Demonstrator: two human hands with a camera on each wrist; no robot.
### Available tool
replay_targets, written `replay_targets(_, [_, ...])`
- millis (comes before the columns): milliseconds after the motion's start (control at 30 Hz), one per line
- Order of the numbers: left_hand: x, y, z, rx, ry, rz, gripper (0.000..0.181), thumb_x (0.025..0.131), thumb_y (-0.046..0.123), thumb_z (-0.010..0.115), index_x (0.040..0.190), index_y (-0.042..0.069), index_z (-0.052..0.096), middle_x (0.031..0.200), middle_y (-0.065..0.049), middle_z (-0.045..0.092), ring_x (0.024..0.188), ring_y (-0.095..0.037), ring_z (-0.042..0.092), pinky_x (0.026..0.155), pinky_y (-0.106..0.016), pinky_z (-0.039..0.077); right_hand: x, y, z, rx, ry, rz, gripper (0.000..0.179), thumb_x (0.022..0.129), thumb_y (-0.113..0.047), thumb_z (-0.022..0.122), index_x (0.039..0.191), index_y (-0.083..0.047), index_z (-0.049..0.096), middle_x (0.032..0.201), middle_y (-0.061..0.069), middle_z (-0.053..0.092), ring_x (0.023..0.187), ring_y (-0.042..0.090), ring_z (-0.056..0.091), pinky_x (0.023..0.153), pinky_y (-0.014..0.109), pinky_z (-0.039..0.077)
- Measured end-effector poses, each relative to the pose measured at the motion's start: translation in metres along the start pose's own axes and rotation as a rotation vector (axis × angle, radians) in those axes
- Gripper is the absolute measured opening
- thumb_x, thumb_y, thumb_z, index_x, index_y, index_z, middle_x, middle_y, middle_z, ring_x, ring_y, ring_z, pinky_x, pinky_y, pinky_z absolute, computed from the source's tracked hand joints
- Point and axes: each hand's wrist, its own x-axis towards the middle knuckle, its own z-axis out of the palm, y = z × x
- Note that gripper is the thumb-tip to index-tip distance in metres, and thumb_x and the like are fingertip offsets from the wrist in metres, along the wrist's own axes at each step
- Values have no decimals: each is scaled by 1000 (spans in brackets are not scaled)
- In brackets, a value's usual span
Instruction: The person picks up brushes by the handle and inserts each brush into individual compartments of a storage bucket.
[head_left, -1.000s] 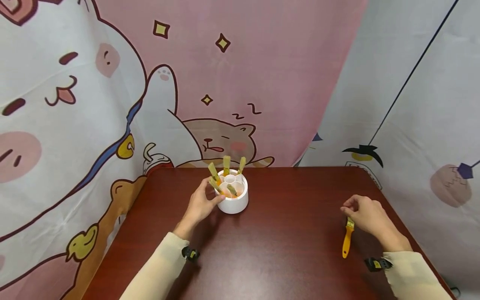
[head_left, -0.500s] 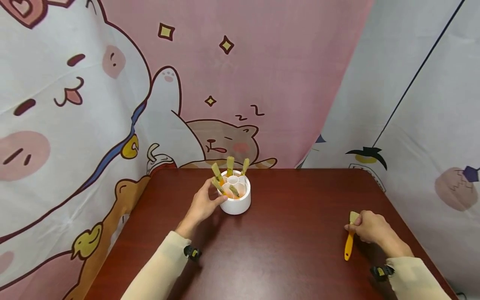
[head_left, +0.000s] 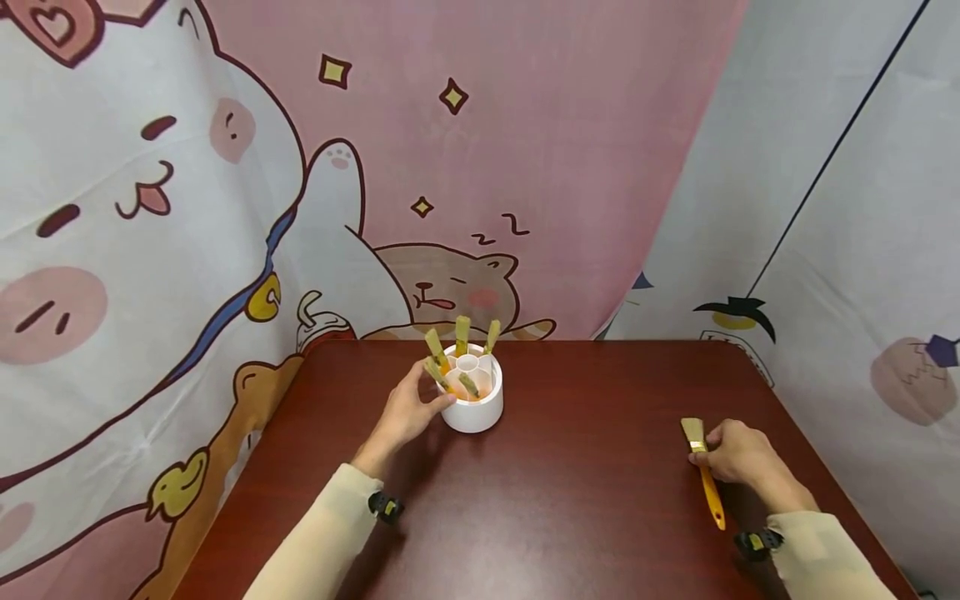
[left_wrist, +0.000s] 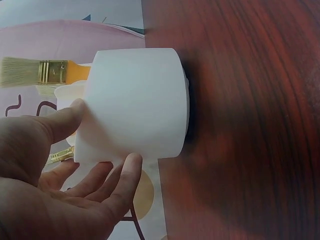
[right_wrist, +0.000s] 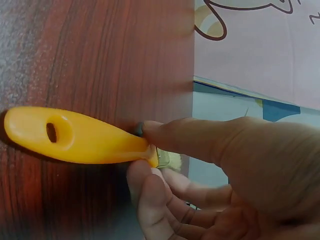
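My right hand [head_left: 742, 454] pinches a paintbrush [head_left: 711, 492] with a yellow handle, near its metal band; the bristles point away from me. In the right wrist view, thumb and fingers grip the neck of the yellow handle [right_wrist: 80, 137], close over the table. My left hand [head_left: 405, 412] holds the near left side of a white round holder [head_left: 474, 414], thumb at its rim and fingers around its side. Several paintbrushes [head_left: 462, 333] stand in the holder's compartments, bristles up. The left wrist view shows the holder's smooth wall [left_wrist: 135, 105] and one brush's bristles [left_wrist: 20, 72].
The dark red-brown wooden table [head_left: 570, 492] bears the holder at its back middle, left of the brush. A cloth backdrop [head_left: 570, 167] with cartoon animals hangs right behind the table's far edge and along both sides.
My right hand has come down onto the paintbrush and taken hold of its neck. The brush has turned, its bristle end swinging left and its handle end right. My left hand stays at the holder.
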Motion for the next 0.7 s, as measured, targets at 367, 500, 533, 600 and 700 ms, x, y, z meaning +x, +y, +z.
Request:
replay_targets(367, [3, -1, -1, -1, 0, 13, 74, 105, 13, 88, 170, 12, 53, 158, -23, 72, 144, -44, 74, 119, -62, 61, 3, -3, 1, -1, 31, -41, 37, 94, -20, 97, 102, 1, 69, 88, 13, 71, 79, 26, 68, 70, 40, 60])
replay_targets(500, [2, -2, 0, 3, -2, 11, 73, 105, 13, 89, 169, 12, 53, 157, -23, 72, 144, -44, 74, 118, -61, 62, 5, -3, 3, -19, 45, -79, 35, 93, -18, 96, 107, 4, 72, 89, 13, 73, 81, 27, 69, 74, 44, 59])
replay_targets(533, [2, -2, 0, 4, -2, 11, 73, 105, 13, 89, 169, 12, 54, 157, -23, 73, 143, -43, 75, 117, -61, 62, 6, -4, 4, -16, 46, -86, 35, 93, -18, 95, 108, 5, 73, 89, 13, 74, 81, 27, 69, 75, 45, 59])
replay_targets(600, [2, -3, 0, 2, -3, 14, 73, 105, 13, 89, 169, 12, 54, 157, -23, 73, 143, -44, 75, 116, -61, 63, 7, -5, 5, -14, 48, -95, 35, 94, -18, 95, 112, 6, 75, 91, 13, 75, 82, 26, 69, 75, 45, 59])
replay_targets(700, [2, -3, 0, -5, -4, 17, 73, 105, 12, 89, 169, 11, 54, 157, -23, 73, 143, -44, 75, 116, -61, 63, 7, -8, 5, -7, 51, -103, 34, 95, -18, 94, 113, 6, 78, 92, 13, 76, 83, 26, 69, 75, 43, 58])
